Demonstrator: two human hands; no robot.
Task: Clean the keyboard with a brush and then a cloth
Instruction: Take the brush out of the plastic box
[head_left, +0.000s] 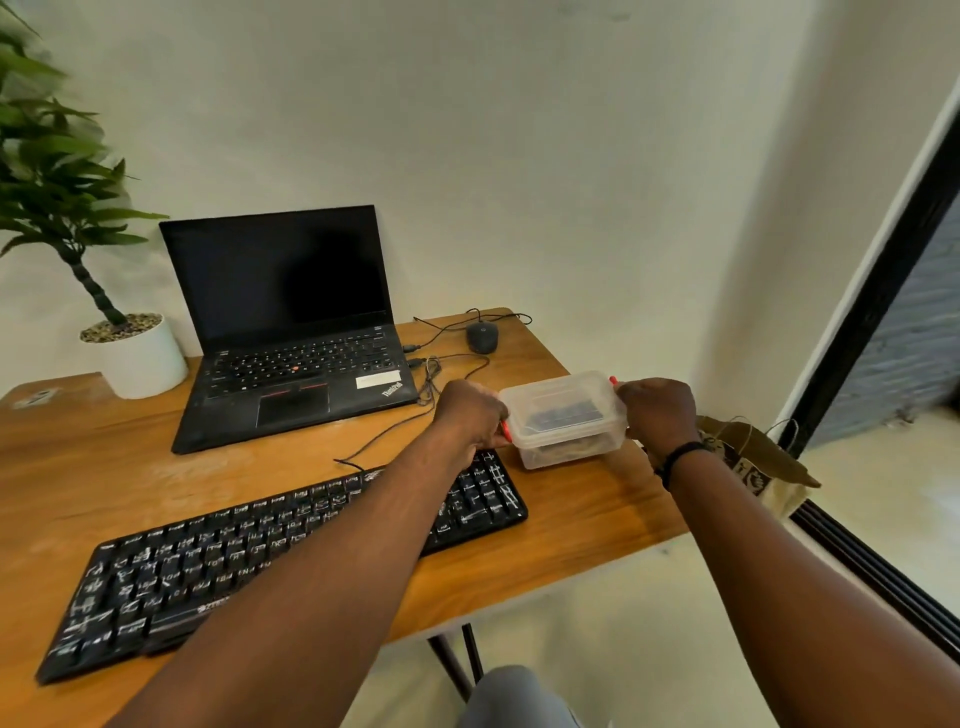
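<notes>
The left hand (470, 413) and the right hand (658, 413) grip the two short ends of a clear plastic box (563, 418), fingers curled on its red clips. Something dark lies inside the box, too blurred to name. The black keyboard (270, 561) lies on the wooden table (104, 467), just below the left fingers, its right end near the box.

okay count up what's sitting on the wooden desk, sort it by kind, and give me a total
Computer gear: 3, the open black laptop, the black corded keyboard, the dark corded mouse
Containers: 1, the clear plastic box with red clips, gripped by the left hand and right hand
Plants: 1, the green plant in a white pot
Total: 5
</notes>
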